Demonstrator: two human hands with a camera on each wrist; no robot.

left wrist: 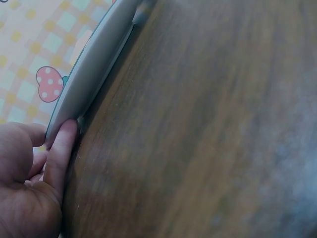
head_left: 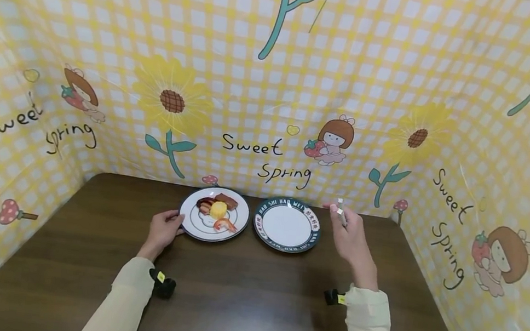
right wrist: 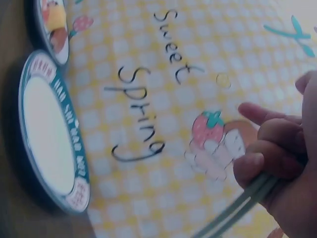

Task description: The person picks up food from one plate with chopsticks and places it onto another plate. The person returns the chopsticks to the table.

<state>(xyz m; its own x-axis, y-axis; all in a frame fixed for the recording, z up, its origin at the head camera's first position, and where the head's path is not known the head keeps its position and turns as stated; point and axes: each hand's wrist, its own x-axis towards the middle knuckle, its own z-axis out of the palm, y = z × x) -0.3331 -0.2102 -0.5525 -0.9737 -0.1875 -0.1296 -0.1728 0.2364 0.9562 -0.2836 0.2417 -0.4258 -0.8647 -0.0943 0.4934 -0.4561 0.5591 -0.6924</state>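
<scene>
My left hand [head_left: 164, 230] holds the left rim of a white plate [head_left: 192, 224], thumb at the rim and a finger beneath it. In the left wrist view, the pale underside of this plate [left wrist: 94, 69] shows close over the wood. On it lie a shrimp [head_left: 225, 226], a round yellow piece [head_left: 218, 209] and brown meat-like pieces [head_left: 227, 201]. Right of it sits a green-rimmed plate [head_left: 286, 226] with a bare white middle. My right hand [head_left: 349, 236] is raised beside that plate, fingers curled round a pair of pale green chopsticks [right wrist: 242, 203].
Both plates stand at the back of a dark wooden table [head_left: 239, 295]. A yellow checked cloth [head_left: 264, 93] with printed flowers and lettering rises behind the table and along both sides. A black wrist camera [head_left: 164, 287] sits on the left cuff, another camera [head_left: 330, 296] on the right.
</scene>
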